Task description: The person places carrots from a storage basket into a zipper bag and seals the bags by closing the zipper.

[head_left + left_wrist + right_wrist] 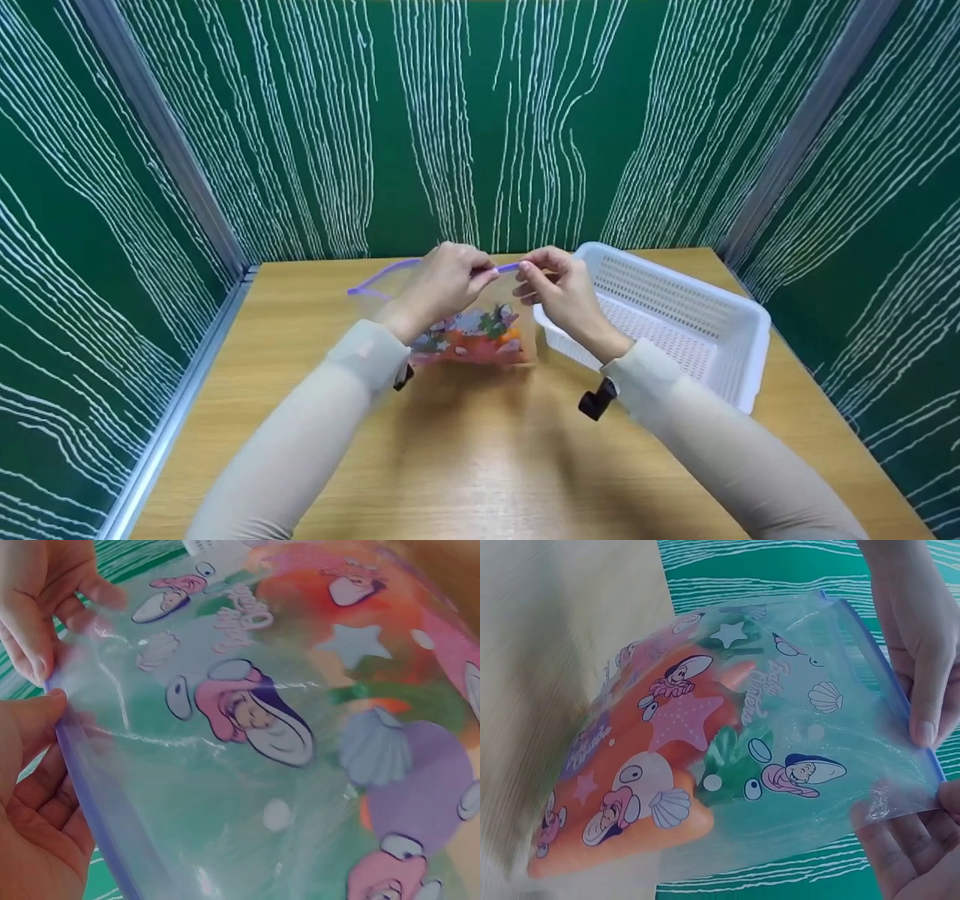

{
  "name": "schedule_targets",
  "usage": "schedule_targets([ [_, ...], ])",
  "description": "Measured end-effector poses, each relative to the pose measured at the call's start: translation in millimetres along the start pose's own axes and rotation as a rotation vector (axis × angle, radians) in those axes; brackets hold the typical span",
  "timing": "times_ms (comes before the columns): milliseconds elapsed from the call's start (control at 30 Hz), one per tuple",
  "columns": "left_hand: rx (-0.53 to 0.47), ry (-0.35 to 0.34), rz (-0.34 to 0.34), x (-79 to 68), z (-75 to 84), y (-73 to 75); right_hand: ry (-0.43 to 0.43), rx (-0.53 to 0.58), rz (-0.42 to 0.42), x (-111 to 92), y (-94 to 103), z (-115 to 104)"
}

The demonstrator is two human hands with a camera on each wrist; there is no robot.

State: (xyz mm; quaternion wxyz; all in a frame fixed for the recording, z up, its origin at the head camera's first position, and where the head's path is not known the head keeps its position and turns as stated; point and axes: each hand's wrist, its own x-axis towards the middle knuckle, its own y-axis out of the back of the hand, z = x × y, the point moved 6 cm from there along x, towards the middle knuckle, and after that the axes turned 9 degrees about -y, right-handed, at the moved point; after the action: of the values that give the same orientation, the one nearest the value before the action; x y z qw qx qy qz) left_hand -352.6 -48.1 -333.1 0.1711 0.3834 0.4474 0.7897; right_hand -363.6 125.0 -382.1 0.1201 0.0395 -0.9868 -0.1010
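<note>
A clear zip bag (pixel 480 330) with a purple zip edge and printed oyster characters, shells and stars is held up above the wooden table. Through its film show orange and green things, carrot-like (pixel 667 817) in the right wrist view; the print partly hides them. My left hand (pixel 448 279) pinches the zip edge between thumb and fingers near its right part. Close beside it, my right hand (pixel 561 291) pinches the zip's right end. In the left wrist view, the purple zip edge (pixel 90 817) runs down past my left hand.
A white perforated plastic basket (pixel 664 322) stands on the table (pixel 480 465) to the right, close to my right hand. Green panels (pixel 517 127) with white wavy lines enclose the back and sides, with grey metal posts (pixel 161 127) at the corners.
</note>
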Motion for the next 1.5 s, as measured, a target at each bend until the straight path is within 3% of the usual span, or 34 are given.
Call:
schedule_targets([
  [333,0.013,-0.034,-0.014,-1.6,-5.3,2.9,-0.011,0.011,0.007,1,6.1,4],
  [567,0.03,-0.021,-0.053,-3.3,-10.4,6.2,-0.015,-0.004,0.021,1,13.4,6],
  [867,0.068,-0.052,-0.046,-8.0,-17.7,10.2,-0.007,-0.011,0.045,1,22.8,9],
  [1500,0.057,0.058,-0.071,-24.9,-40.8,25.5,-0.047,0.011,0.088,4,43.3,19],
])
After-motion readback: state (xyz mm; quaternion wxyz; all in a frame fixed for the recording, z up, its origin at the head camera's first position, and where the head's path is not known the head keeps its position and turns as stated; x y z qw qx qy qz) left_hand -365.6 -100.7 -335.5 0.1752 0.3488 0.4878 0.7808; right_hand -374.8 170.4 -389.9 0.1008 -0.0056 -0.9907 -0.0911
